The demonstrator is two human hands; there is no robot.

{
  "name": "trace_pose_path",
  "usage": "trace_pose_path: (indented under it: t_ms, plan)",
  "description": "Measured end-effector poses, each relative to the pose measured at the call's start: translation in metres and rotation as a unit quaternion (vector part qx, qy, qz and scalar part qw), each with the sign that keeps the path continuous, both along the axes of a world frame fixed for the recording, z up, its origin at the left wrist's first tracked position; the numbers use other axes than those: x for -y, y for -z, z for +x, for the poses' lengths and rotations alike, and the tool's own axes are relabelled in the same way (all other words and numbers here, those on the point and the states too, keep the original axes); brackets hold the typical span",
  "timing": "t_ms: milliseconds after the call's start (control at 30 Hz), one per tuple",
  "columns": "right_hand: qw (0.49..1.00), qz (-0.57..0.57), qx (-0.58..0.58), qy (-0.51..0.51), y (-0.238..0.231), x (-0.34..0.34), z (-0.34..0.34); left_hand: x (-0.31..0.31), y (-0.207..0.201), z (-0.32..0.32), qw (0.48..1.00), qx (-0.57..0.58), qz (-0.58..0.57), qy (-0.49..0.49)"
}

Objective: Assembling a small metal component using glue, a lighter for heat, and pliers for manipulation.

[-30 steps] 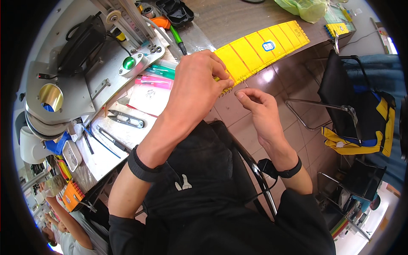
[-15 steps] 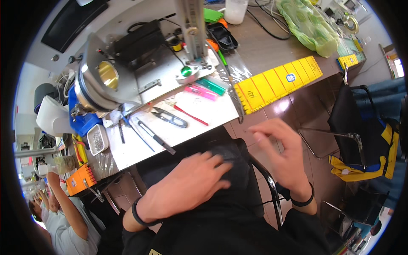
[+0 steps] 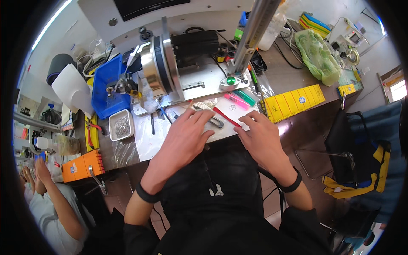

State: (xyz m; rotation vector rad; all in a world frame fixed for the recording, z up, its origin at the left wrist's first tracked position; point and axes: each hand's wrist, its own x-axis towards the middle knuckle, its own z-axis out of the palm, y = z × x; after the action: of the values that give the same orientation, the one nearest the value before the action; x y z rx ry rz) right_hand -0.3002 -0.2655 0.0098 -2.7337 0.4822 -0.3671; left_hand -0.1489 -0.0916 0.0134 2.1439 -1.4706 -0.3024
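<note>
My left hand [image 3: 185, 136] rests palm down over the front of the white sheet [image 3: 146, 142], fingers stretched out and partly covering the small tools there. Just beyond its fingertips lie dark thread snips [image 3: 218, 123]. My right hand [image 3: 262, 135] is at the sheet's right front edge, fingers bent and apart, close to the lower end of a slim red tool [image 3: 226, 116]. I see nothing held in either hand. Pink [image 3: 236, 101] and green [image 3: 245, 97] translucent sticks lie farther back. A slim blue tool [image 3: 163, 111] shows beyond my left hand.
A metal machine with a shiny round drum [image 3: 153, 70] and upright column [image 3: 255, 36] stands behind the sheet. Left are a blue bin [image 3: 111, 106], a white dish [image 3: 122, 125] and red-handled pliers [image 3: 90, 134]. A yellow strip [image 3: 293, 102] lines the right edge. Another person [image 3: 57, 208] sits left.
Both hands have moved from above my lap up to the table's front edge. My left hand now covers part of the sheet and tools. The view has shifted, showing more of the machine.
</note>
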Motion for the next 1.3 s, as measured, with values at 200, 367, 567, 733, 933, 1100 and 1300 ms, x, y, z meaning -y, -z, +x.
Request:
trace_pose_path:
  t_ms: [200,367,567,733,933,1100,1300]
  plan:
    - [0.998,-0.001,-0.041,0.048,0.019,-0.004,0.01,0.016,0.037,0.005,0.993,0.11,-0.03,0.021]
    - [0.995,0.037,-0.025,0.086,0.019,-0.005,0.01,0.013,0.038,0.003,0.995,0.097,-0.027,0.022]
    - [0.99,0.084,-0.021,0.113,0.016,-0.007,0.014,0.007,0.024,-0.001,0.999,0.034,-0.001,0.034]
    - [0.988,0.129,0.045,0.077,0.01,-0.019,0.011,-0.004,0.027,0.0,0.999,0.031,-0.014,0.034]
    - [0.996,0.073,0.032,0.032,0.026,-0.031,-0.003,-0.009,0.04,0.006,0.995,0.051,-0.063,0.066]
    - [0.998,0.046,0.049,0.018,0.029,-0.035,-0.008,-0.01,0.036,0.009,0.989,0.101,-0.098,0.04]
    - [0.983,0.157,0.035,0.087,0.028,-0.036,-0.008,-0.012,0.042,0.003,0.977,0.186,-0.104,-0.01]
